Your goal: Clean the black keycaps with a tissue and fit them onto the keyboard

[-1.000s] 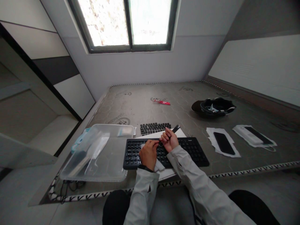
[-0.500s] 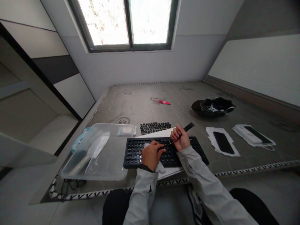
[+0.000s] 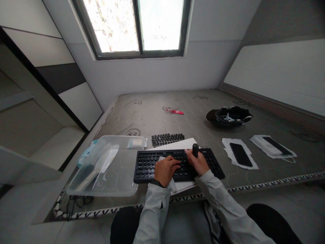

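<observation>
A black keyboard (image 3: 146, 166) lies before me on a white board (image 3: 182, 144). My left hand (image 3: 164, 171) rests over its middle, thumb and fingers pinched together just above the keys; whatever is between the fingertips is too small to make out. White tissue (image 3: 172, 185) shows beneath this hand, partly hidden by it. My right hand (image 3: 198, 162) is closed around a slim black tool (image 3: 195, 149), which points upward, above the right part of the keyboard. Its lower end is hidden by the hand. Behind the keyboard, many loose black keycaps (image 3: 167, 138) lie in rows.
A clear plastic box (image 3: 119, 179) with packets inside sits to the left. Two phones (image 3: 240, 155) (image 3: 275, 146) lie on white cloths at the right, and a dark cap (image 3: 228, 117) is behind them. A red wrapper (image 3: 176, 112) lies farther back on the grey mat.
My right hand has turned and lowered toward the keyboard, and the black tool has swung from slanting right to pointing up. The left hand has hardly moved.
</observation>
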A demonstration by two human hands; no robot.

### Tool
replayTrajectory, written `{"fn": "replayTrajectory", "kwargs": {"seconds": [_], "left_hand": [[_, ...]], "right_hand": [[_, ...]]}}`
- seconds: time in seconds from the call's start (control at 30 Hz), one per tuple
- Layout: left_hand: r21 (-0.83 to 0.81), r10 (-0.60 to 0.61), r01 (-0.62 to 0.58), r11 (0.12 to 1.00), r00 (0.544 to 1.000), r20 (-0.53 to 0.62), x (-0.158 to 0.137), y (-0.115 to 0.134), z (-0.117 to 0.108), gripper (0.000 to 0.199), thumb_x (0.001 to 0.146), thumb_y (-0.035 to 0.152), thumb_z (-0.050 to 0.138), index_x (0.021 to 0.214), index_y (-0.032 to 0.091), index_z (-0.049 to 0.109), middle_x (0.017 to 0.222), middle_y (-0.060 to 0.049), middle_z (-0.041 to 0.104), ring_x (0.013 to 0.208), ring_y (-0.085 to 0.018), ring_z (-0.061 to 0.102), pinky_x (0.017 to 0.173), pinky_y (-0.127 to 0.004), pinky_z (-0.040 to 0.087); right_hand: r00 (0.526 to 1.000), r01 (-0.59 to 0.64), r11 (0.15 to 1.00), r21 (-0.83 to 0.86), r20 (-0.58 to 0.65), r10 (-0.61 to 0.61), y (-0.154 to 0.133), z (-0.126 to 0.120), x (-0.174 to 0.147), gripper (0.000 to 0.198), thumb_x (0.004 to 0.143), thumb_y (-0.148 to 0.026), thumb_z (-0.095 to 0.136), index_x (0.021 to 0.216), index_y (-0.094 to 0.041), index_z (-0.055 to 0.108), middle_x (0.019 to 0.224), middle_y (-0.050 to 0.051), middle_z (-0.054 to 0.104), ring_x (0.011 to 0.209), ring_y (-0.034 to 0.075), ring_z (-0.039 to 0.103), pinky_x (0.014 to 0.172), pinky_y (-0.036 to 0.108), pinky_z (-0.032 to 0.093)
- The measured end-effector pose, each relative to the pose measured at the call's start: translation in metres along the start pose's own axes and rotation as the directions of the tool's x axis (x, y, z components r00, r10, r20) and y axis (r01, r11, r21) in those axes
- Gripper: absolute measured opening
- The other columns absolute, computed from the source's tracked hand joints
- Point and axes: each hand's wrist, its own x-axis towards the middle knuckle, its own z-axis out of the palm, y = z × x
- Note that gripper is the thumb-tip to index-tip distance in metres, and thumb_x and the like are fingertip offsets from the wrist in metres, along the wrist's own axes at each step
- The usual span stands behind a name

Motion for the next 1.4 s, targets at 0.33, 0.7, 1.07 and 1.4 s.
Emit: {"fn": "replayTrajectory", "kwargs": {"seconds": [0.33,0.7,1.07,1.4], "left_hand": [[-0.331,-0.187,0.093,0.939,0.945,-0.266,-0.001,-0.005,0.000,0.021,0.090,0.031,0.050,0.101,0.025,0.067,0.098,-0.001,0.070,0.083,-0.015,0.063,0.076,-0.026,0.046],[-0.805,-0.284,0.031,0.592,0.943,-0.173,0.000,-0.015,-0.009,0.025,0.081,0.034,0.060,0.095,0.016,0.072,0.095,-0.006,0.073,0.089,-0.020,0.065,0.084,-0.032,0.049],[-0.727,-0.307,0.032,0.686,0.919,-0.249,-0.005,-0.012,-0.013,0.026,0.075,0.037,0.067,0.093,0.018,0.070,0.085,-0.003,0.072,0.072,-0.015,0.063,0.061,-0.023,0.044],[-0.547,-0.248,0.051,0.836,0.923,-0.293,-0.009,-0.013,-0.014,0.021,0.082,0.033,0.061,0.098,0.025,0.071,0.087,0.000,0.073,0.061,-0.012,0.057,0.060,-0.023,0.043]], "right_hand": [[0.981,0.188,0.806,-0.562,0.154,-0.122,-0.005,0.007,-0.004,0.034,0.078,-0.050,0.055,0.084,-0.020,0.071,0.072,0.003,0.070,0.069,0.020,0.063,0.065,0.028,0.045],[0.938,0.329,0.852,-0.407,0.245,-0.245,-0.014,0.029,-0.010,0.023,0.073,-0.036,0.067,0.089,-0.022,0.073,0.089,0.004,0.074,0.082,0.022,0.067,0.077,0.032,0.050],[0.979,0.193,0.911,-0.364,0.134,-0.154,-0.010,0.037,-0.009,0.021,0.070,-0.037,0.069,0.082,-0.019,0.073,0.082,0.005,0.074,0.079,0.022,0.067,0.079,0.034,0.049],[0.978,0.138,0.930,-0.342,0.195,-0.073,0.002,0.035,0.000,0.025,0.068,-0.033,0.070,0.088,-0.017,0.071,0.080,0.005,0.073,0.076,0.021,0.067,0.080,0.036,0.050]]}}
